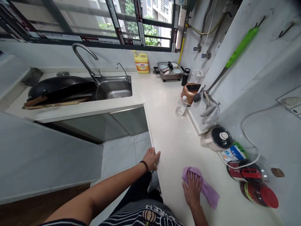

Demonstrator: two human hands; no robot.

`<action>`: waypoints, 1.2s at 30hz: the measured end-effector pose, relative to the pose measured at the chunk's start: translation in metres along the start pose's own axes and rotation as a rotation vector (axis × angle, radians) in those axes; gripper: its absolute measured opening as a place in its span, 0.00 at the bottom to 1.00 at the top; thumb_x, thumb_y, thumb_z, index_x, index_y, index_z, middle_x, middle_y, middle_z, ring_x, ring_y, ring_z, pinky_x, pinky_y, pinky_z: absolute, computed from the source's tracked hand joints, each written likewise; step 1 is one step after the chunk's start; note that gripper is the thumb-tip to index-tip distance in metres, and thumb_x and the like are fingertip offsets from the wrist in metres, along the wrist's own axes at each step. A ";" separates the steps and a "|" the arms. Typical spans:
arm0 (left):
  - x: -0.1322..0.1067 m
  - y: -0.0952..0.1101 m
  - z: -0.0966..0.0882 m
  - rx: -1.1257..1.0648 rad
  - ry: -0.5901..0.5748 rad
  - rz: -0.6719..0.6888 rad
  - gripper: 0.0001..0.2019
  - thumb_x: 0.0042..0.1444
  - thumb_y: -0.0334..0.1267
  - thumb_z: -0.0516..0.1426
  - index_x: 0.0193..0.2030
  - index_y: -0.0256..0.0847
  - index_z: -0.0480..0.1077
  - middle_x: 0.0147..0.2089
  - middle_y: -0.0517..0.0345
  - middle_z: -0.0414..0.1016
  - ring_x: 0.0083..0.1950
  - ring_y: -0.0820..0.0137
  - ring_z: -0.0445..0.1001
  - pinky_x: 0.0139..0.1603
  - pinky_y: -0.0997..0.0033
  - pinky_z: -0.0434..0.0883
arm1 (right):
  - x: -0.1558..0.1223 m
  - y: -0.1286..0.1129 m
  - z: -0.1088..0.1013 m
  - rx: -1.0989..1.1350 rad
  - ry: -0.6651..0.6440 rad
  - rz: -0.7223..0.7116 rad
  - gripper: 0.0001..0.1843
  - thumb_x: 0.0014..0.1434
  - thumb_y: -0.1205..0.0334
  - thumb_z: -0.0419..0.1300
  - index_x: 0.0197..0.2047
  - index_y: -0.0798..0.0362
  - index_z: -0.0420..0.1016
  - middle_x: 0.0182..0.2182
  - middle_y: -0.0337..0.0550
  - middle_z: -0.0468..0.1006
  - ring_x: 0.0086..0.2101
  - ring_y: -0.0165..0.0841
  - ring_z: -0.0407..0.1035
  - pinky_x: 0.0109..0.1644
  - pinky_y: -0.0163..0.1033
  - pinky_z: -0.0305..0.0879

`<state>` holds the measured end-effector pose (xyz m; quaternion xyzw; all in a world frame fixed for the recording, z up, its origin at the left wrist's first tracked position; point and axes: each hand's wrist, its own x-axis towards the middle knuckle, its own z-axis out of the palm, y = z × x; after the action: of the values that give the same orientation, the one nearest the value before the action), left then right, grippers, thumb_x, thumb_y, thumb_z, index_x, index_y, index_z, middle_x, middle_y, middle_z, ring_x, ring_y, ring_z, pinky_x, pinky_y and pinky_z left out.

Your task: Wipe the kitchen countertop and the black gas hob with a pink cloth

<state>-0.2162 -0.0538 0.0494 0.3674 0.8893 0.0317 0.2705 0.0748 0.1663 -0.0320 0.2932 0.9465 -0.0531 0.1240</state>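
My right hand [192, 187] lies flat, fingers spread, on a purple cloth [207, 190] that rests on the white countertop [174, 138]. My left hand [151, 158] rests on the counter's front edge, fingers curled over the rim, a dark bead bracelet on the wrist. It holds no object.
Along the right wall stand a white kettle [217, 139], a blue-and-white packet [234, 153], red-lidded jars [258, 191], a plastic bottle [181, 106] and a copper pot [189, 91] with a phone on it. A black wok [60, 88] lies over the sink [114, 88]; a yellow detergent jug [141, 62] stands behind.
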 end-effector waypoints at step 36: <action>0.037 -0.135 -0.074 -0.487 -0.157 0.026 0.28 0.62 0.41 0.58 0.69 0.44 0.73 0.66 0.47 0.80 0.69 0.51 0.76 0.70 0.54 0.70 | 0.228 -0.119 -0.072 0.223 0.132 0.270 0.50 0.69 0.36 0.40 0.78 0.69 0.53 0.76 0.73 0.54 0.75 0.63 0.46 0.76 0.73 0.45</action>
<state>-0.3610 -0.1167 0.0609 0.3042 0.8268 0.2198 0.4190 -0.1896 0.2043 -0.0200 0.4322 0.8929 -0.1212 0.0344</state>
